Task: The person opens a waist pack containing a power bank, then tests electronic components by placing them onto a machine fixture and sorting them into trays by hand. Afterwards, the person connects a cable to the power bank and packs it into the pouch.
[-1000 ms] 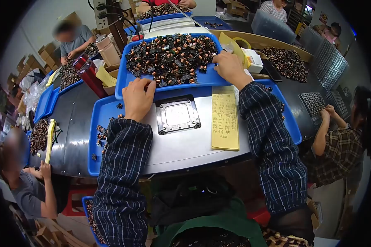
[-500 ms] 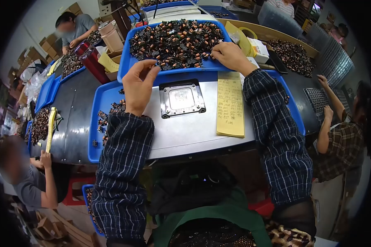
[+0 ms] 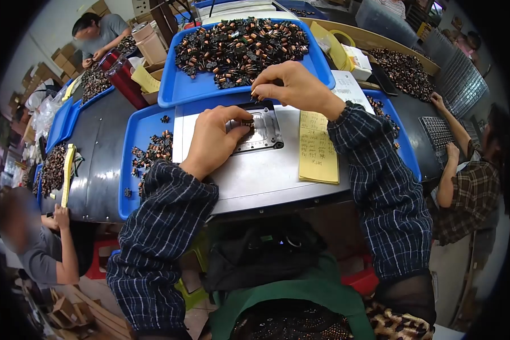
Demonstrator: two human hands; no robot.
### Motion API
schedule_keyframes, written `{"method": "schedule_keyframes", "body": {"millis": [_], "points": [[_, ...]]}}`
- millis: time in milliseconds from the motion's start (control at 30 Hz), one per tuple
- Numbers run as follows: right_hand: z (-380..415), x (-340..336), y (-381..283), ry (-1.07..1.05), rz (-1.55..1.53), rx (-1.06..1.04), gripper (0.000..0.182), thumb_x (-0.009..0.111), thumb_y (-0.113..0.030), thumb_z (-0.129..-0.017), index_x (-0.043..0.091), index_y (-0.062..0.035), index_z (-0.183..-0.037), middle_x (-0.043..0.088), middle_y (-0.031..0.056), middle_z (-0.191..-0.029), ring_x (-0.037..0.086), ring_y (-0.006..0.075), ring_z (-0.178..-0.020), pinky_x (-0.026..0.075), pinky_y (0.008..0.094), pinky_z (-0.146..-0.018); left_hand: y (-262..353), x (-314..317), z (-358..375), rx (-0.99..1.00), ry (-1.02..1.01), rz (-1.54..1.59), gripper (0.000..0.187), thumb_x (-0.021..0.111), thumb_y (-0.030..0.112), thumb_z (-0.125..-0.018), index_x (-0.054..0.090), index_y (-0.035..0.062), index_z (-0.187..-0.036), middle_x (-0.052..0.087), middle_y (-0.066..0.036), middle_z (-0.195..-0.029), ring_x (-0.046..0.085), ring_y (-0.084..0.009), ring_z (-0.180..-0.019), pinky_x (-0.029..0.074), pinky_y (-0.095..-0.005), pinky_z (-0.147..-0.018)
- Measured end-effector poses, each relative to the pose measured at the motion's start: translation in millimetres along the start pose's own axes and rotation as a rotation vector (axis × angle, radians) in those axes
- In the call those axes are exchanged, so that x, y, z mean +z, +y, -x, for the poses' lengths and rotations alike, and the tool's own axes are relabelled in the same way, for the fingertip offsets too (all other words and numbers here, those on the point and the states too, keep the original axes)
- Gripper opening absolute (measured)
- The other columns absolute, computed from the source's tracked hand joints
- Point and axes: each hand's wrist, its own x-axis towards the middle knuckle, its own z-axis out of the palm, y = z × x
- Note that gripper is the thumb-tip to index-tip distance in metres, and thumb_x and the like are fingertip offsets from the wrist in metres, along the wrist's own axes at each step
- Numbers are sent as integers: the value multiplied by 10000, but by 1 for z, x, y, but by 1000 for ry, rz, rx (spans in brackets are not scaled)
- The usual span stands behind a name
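My left hand [image 3: 215, 139] is over the left side of a square metal fixture [image 3: 275, 127], thumb and forefinger pinched on a small dark part, apparently one of the copper-coil components. Just above the fixture's top edge, my right hand [image 3: 294, 88] pinches a small copper-coil component [image 3: 255, 95]. Part of the fixture is hidden by my left hand. Behind it, a blue tray [image 3: 201, 88] holds a heap of black-and-copper coil components [image 3: 241, 51]. Under my hands lies a silver metal plate [image 3: 255, 175].
A yellow handwritten notepad [image 3: 318, 156] lies right of the fixture. Loose coil components [image 3: 156, 147] sit in a lower blue tray [image 3: 129, 201] at left. A red thermos [image 3: 124, 79] stands behind it. Co-workers sit on both sides; one person's hands [image 3: 450, 150] are near a dark grid tray.
My left hand has moved right and down from the heap's edge onto the fixture. My right hand has come left and down from the heap with a component. The blue tray shifted slightly in view.
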Motion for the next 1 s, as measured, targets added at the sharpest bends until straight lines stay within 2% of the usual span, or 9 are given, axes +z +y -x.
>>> {"method": "schedule_keyframes", "body": {"millis": [33,167,233,333,467,633,833,933,1000], "points": [[1,1,-2,-19,-14,45,186,599,-149,-752,639,15,-830,636,123,-711,608,167,-635,465,265,-610,1,0,1,0,-1,0,190,619,4,-682,629,4,-871,635,-123,-839,607,-216,-775,452,-278,-717],[2,5,3,-30,-10,52,181,598,-151,-750,643,6,-827,636,115,-707,607,167,-633,463,263,-607,1,3,3,12,26,-9,164,633,31,-673,631,16,-835,633,-122,-778,591,-243,-731,445,-308,-674],[1,6,7,-53,44,4,174,590,-172,-799,644,-19,-859,626,43,-724,527,82,-523,415,208,-415,-2,5,2,47,60,-14,140,641,52,-670,633,33,-808,625,-121,-721,569,-269,-694,434,-339,-646],[1,7,7,-64,13,-6,171,588,-171,-800,644,-20,-857,628,45,-728,536,84,-540,418,205,-417,-4,6,0,17,25,140,131,642,49,-665,628,26,-793,623,-118,-732,564,-269,-687,425,-344,-664],[2,9,6,-60,41,14,169,591,-162,-795,639,-12,-858,626,49,-730,548,94,-574,425,210,-424,-2,8,-2,130,88,-78,157,645,25,-655,622,13,-809,617,-118,-786,561,-272,-744,428,-336,-702],[3,11,11,-79,130,-50,171,598,-139,-774,629,7,-858,621,90,-754,583,156,-661,463,264,-580,-2,6,-1,93,78,-108,185,657,20,-643,623,8,-825,606,-114,-822,564,-268,-749,430,-340,-690],[5,16,7,-94,119,-74,156,590,-134,-743,633,-5,-819,614,107,-738,589,209,-673,458,302,-628,1,2,-1,17,48,-75,176,652,1,-638,632,5,-812,596,-106,-778,571,-236,-725,436,-310,-675],[6,18,6,-105,99,-81,155,582,-148,-732,636,-17,-794,611,116,-733,585,244,-683,453,329,-638,-3,-8,8,-6,261,228,174,660,-5,-644,631,-5,-816,623,-84,-791,594,-167,-747,451,-280,-694],[7,22,5,-171,147,-140,135,602,-126,-755,629,-14,-826,598,105,-752,574,228,-711,443,315,-650,-22,-27,19,33,441,120,186,658,14,-660,626,-7,-842,622,-73,-787,589,-147,-774,449,-265,-707]]}}
